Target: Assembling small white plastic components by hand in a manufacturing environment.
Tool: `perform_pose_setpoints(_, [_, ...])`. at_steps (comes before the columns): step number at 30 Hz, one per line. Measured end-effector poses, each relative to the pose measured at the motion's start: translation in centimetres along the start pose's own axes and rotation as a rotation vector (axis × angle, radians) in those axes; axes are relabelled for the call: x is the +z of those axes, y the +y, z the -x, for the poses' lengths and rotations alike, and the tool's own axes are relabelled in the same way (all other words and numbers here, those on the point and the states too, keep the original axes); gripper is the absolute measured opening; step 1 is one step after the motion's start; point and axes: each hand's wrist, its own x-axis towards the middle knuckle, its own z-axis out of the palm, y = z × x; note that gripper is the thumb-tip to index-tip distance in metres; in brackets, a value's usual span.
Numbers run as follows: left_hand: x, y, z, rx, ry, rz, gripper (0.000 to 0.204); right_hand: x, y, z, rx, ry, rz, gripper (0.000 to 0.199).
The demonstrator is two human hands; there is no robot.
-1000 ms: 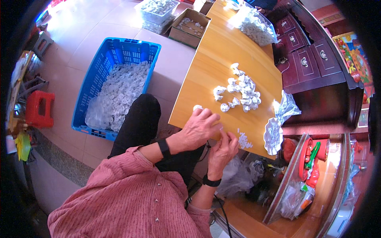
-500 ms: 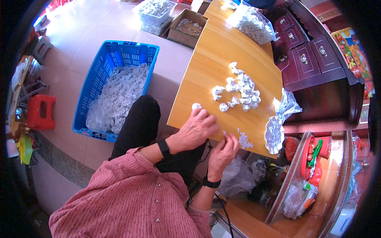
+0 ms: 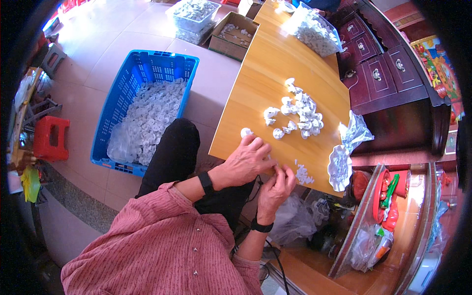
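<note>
My left hand [image 3: 247,161] is over the near edge of the wooden table [image 3: 255,83], its fingers curled and pinched together. My right hand [image 3: 276,191] meets it there, thumb and fingers closed. Their fingertips come together, and what they hold is mostly hidden. Just beyond the left knuckles a round white plastic part [image 3: 246,132] sits on the tabletop. Farther off lies a loose cluster of similar white plastic parts [image 3: 306,113]. Small white slivers [image 3: 304,174] form a little pile to the right of my right fingertips.
On the floor at left stands a blue crate [image 3: 105,125] full of white parts. A clear bin [image 3: 314,32] of parts is at the table's far end. A white scalloped dish [image 3: 339,167] lies at the right edge, near a dark cabinet [image 3: 378,69]. A red stool [image 3: 50,137] is far left.
My left hand has shifted slightly right, and its fingertips now meet those of my right hand. The white sliver seen at my right fingertips is now hidden. The parts on the table keep their places.
</note>
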Motion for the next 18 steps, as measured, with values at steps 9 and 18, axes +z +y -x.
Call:
perform_pose_setpoints(9, [-0.39,0.12,-0.11,0.012,-0.005,-0.011,0.024,-0.15,-0.38,-0.01,0.013,0.078,-0.016,0.017])
perform_pose_setpoints(18, [-0.41,0.29,0.0,0.021,-0.027,-0.035,0.02,0.17,-0.02,0.49,0.037,0.06,-0.024,0.022])
